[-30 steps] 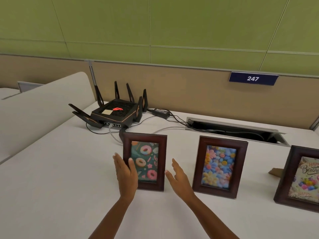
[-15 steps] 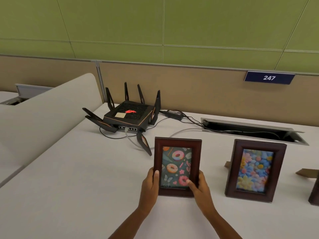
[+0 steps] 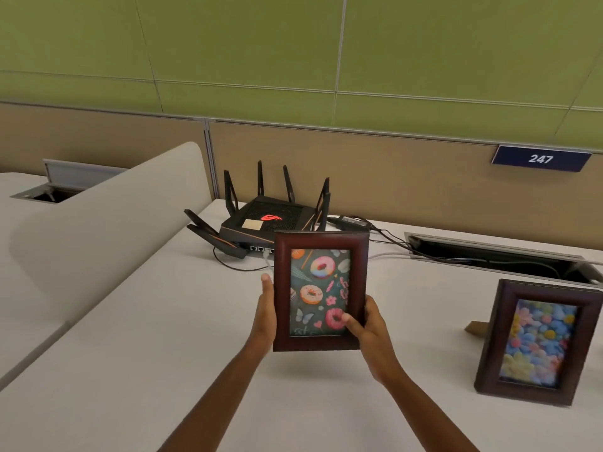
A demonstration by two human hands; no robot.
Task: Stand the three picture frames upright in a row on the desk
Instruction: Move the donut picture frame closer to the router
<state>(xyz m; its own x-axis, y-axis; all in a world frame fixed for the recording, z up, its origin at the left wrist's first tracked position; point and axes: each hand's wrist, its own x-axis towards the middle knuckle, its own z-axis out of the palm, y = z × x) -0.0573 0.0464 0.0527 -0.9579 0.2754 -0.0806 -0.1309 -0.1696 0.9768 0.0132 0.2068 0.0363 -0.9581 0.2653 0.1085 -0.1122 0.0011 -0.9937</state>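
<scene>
A dark wooden picture frame with a donut print [image 3: 321, 243] is held in the air above the white desk [image 3: 130, 321], facing me and upright. My left hand [image 3: 266, 316] grips its left edge. My right hand [image 3: 370, 331] grips its lower right corner, thumb across the glass. A second dark frame with a flower print [image 3: 540, 342] stands upright on the desk at the right, its cardboard prop showing behind it. The third frame is out of view.
A black router [image 3: 270, 220] with several antennas sits behind the held frame, with cables [image 3: 385, 238] running right into an open cable trough [image 3: 496, 256]. A rounded beige divider [image 3: 107, 220] borders the desk on the left. A partition with a "247" sign [image 3: 540, 158] stands behind.
Both hands closed on the donut frame and lifted it off the desk toward me. The view shifted left, so the third frame left the picture.
</scene>
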